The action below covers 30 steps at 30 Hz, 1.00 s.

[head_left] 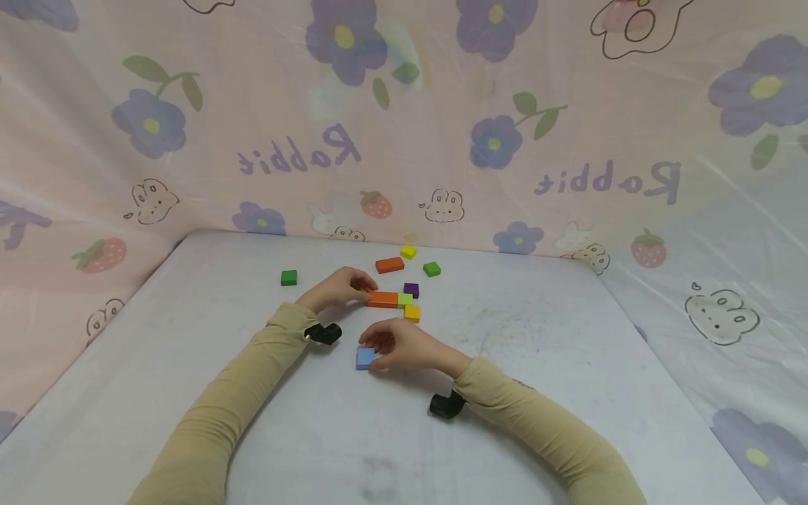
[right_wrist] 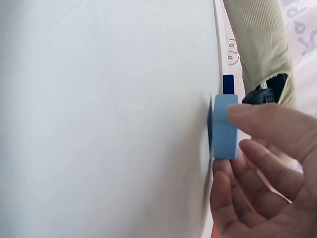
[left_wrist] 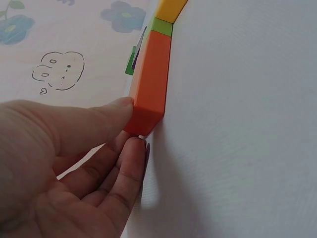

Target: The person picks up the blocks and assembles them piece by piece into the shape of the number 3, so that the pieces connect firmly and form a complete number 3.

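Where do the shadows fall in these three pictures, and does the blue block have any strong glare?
Head view: soft shading on the white table along the left sleeve; left wrist view: a soft-edged shadow from the near end of the orange block; right wrist view: a blurry shadow beside the blue block, which shows no strong glare.

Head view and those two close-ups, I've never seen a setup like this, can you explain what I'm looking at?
There's no machine, just a person's left hand and right hand, both bare. The wide picture comes from a camera worn on the head, looking forward and down. Each close-up comes from a camera worn on one wrist. On the white surface lie small coloured blocks. The left hand touches one end of an orange block; the right hand pinches a light blue block.
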Available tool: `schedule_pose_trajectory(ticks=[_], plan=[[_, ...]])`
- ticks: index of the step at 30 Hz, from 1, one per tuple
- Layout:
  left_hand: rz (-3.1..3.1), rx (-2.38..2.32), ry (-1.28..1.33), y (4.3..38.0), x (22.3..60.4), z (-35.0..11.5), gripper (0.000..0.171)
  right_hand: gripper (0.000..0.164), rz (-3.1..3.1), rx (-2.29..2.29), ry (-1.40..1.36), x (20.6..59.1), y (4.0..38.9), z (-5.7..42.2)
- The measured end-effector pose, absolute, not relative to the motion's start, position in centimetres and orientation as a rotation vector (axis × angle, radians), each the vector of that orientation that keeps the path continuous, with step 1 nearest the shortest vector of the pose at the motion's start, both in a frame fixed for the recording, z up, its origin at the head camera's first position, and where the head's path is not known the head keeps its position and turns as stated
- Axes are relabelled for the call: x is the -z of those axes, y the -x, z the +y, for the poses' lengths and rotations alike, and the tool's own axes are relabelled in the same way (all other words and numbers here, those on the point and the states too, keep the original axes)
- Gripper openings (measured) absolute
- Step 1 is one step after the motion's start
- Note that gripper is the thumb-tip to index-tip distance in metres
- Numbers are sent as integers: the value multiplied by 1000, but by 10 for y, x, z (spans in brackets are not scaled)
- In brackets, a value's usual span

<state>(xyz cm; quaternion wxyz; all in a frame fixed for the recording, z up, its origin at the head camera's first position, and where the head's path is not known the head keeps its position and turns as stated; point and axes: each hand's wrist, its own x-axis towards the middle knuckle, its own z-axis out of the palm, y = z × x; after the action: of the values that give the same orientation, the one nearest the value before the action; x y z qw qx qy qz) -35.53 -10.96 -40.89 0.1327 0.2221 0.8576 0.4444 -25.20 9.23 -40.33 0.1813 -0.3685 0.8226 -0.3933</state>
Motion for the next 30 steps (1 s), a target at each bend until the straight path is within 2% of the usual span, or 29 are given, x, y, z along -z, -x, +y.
schedule_pose_trajectory(ticks=[12, 30], plan=[[2490, -1287, -633, 355, 406, -109, 25, 36, 2351, 1072, 1137, 393, 258, 116], [2515, -1236, -639, 355, 409, -110, 24, 38, 2429, 1190, 1091, 387, 268, 145]])
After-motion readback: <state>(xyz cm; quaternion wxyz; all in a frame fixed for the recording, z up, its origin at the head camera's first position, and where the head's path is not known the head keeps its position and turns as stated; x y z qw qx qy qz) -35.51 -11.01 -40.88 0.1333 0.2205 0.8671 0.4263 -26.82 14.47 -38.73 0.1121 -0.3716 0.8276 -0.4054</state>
